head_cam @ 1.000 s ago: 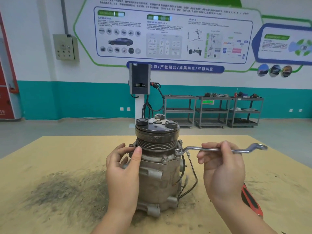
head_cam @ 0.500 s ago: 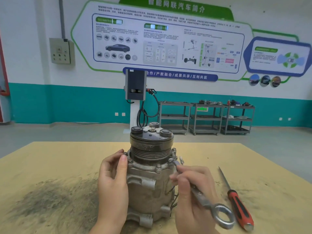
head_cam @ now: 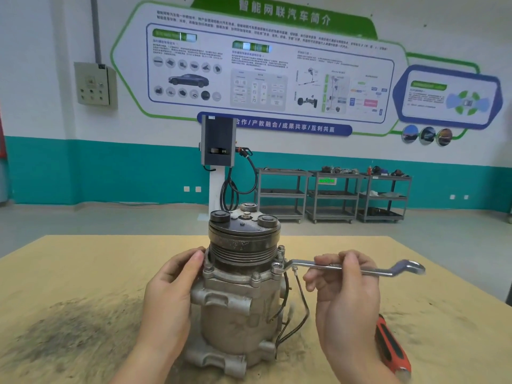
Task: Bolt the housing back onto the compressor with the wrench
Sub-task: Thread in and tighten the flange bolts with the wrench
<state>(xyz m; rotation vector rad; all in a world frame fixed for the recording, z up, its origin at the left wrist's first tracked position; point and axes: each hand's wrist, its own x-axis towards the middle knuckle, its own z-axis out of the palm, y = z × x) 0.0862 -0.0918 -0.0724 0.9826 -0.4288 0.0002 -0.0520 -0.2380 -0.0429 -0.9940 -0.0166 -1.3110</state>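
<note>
The compressor (head_cam: pixel 238 295) stands upright on the yellow worktable (head_cam: pixel 83 273), directly between the two hands, and it looks like a heavy, rigid casting of bare metal that will neither flex nor slide easily, though it could rock when a bolt is pulled on; bracing it high on the body, just under the flange, seems the sensible hold. The left hand (head_cam: pixel 169 295) does this, its fingers curved round the left side of the body and the thumb tip resting against the flange edge below the grooved pulley (head_cam: pixel 243 242). The housing (head_cam: pixel 235 275) sits on top of the body with bolt heads showing round its rim. The ring wrench (head_cam: pixel 343 267) is stiff, thin and smooth, so a hold well out along the shaft should give the best leverage. Its near ring sits on a flange bolt (head_cam: pixel 277 268) just left of the right hand (head_cam: pixel 343 297), and the shaft runs level to the right, past the fingers. The right hand's fingers curl over the mid-shaft, gripping it. A red-handled screwdriver (head_cam: pixel 393 347) lies on the table just below and right of that hand.
</note>
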